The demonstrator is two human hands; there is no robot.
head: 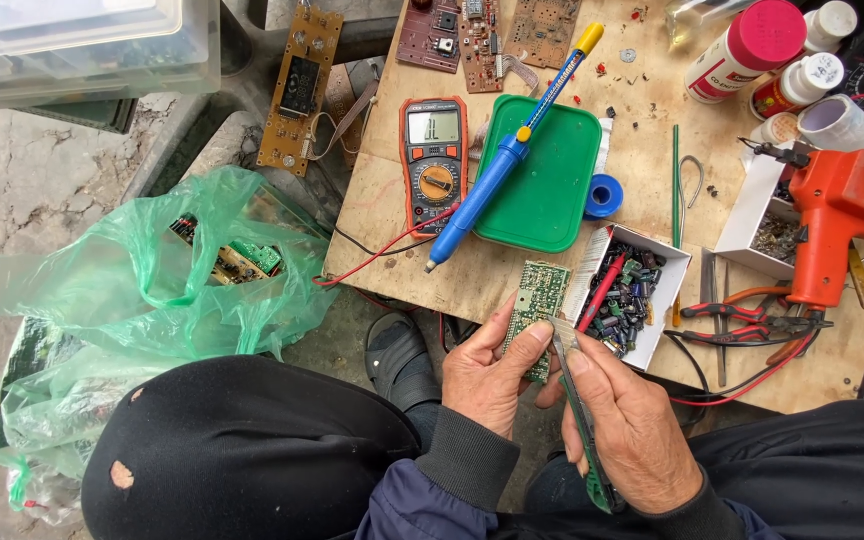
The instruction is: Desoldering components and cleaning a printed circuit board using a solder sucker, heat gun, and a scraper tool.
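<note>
1. The wooden surface (642, 130) carries a crowded spread: an orange soldering gun (837, 225) at its right edge, a green tray (552, 190) with a blue desoldering pump (497, 170) lying across it, a multimeter (433, 160), and a small white box of components (632, 295) at the near edge.
2. The left hand (487, 375) is clamped on a small green circuit board (537, 305), held upright just off the near edge, beside the box.
3. The right hand (632, 430) is closed around a green utility knife (580, 420), its blade tip touching the board close to the left thumb.
4. Risk, as I judge it: a slipping blade could cut that thumb or gouge the board, since the board is braced only by fingers.
</note>
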